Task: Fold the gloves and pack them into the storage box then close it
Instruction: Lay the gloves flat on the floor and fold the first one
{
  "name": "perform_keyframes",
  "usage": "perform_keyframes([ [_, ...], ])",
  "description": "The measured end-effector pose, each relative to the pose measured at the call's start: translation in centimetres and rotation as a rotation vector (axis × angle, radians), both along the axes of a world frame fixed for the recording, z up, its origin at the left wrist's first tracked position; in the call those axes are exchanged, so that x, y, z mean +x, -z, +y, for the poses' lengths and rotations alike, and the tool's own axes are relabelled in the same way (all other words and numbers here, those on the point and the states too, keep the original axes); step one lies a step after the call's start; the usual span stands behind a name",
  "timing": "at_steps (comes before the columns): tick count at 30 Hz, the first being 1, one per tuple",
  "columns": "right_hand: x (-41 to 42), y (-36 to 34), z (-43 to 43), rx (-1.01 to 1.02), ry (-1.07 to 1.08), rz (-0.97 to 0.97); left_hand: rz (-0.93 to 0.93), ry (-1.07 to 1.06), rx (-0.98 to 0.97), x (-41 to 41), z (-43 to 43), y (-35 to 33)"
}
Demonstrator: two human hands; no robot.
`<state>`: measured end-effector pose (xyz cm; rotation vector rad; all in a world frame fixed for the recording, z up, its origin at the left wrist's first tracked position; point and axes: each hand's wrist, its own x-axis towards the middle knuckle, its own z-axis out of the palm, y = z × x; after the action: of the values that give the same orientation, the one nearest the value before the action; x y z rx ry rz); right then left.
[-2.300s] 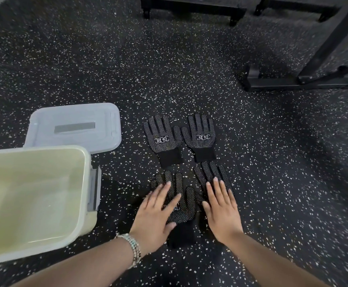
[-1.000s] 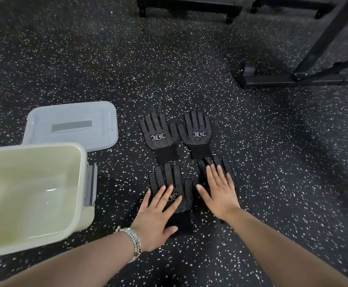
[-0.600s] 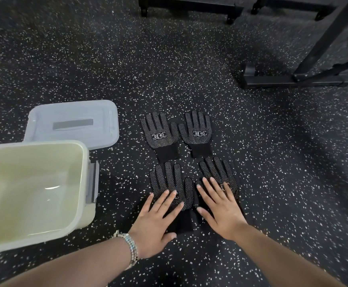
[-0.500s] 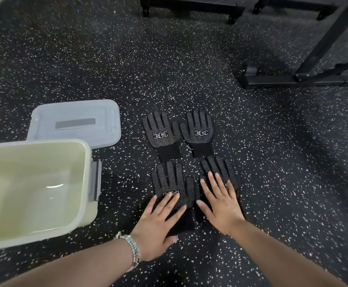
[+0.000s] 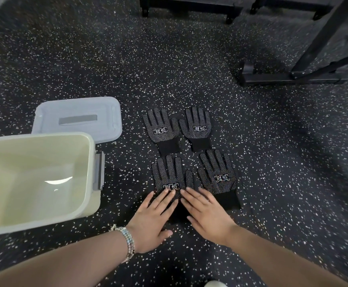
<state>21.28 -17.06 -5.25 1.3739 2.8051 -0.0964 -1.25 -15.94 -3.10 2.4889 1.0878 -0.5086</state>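
Observation:
Several black dotted gloves lie flat on the speckled floor in two rows. The far pair is a left glove (image 5: 163,129) and a right glove (image 5: 198,127). The near left glove (image 5: 170,176) has both my hands on its wrist end: my left hand (image 5: 153,219) and my right hand (image 5: 206,212) rest flat, fingers spread, covering its cuff. The near right glove (image 5: 218,175) lies uncovered beside them. The open cream storage box (image 5: 90,175) stands at the left, with nothing inside. Its grey lid (image 5: 77,119) lies flat behind it.
Black metal frame bases stand on the floor at the far right (image 5: 289,76) and along the top edge (image 5: 189,5). Dark speckled rubber floor surrounds the gloves.
My right hand slid left off the near right glove onto the near left glove. My left hand drew back toward that glove's cuff. The gloves stayed flat.

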Motion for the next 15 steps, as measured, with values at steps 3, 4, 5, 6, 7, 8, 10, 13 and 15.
perform_keyframes([
  [3, -0.6, 0.3, -0.4, 0.035, -0.104, -0.006, 0.052, -0.064, -0.034, -0.1, -0.3, -0.2],
  [4, -0.8, 0.4, -0.5, 0.032, -0.118, -0.010, 0.068, -0.086, -0.058, 0.0, -0.4, -0.2],
  [5, -0.9, 0.6, -0.5, 0.027, -0.126, -0.022, 0.084, -0.094, -0.084, 0.0, -0.4, -0.4],
  [6, -1.1, 0.7, -0.4, 0.014, -0.125, -0.039, 0.099, -0.091, -0.102, 0.1, -0.3, -0.5],
  [7, -1.3, 0.7, -0.2, -0.001, -0.117, -0.052, 0.107, -0.082, -0.109, 0.1, -0.2, -0.6],
  [8, -1.5, 0.7, 0.0, -0.018, -0.108, -0.057, 0.106, -0.079, -0.109, 0.1, -0.1, -0.7],
  [10, -2.0, 0.5, 0.5, -0.005, -0.083, -0.028, 0.082, -0.093, -0.101, 0.2, 0.1, -0.7],
  [13, -2.9, -0.3, 1.3, -0.089, 0.072, 0.174, 0.026, -0.132, -0.063, 0.9, 0.5, -1.2],
  [15, -3.5, -1.2, 1.9, -0.151, 0.243, 0.372, -0.019, -0.170, -0.033, 1.3, 0.9, -1.5],
])
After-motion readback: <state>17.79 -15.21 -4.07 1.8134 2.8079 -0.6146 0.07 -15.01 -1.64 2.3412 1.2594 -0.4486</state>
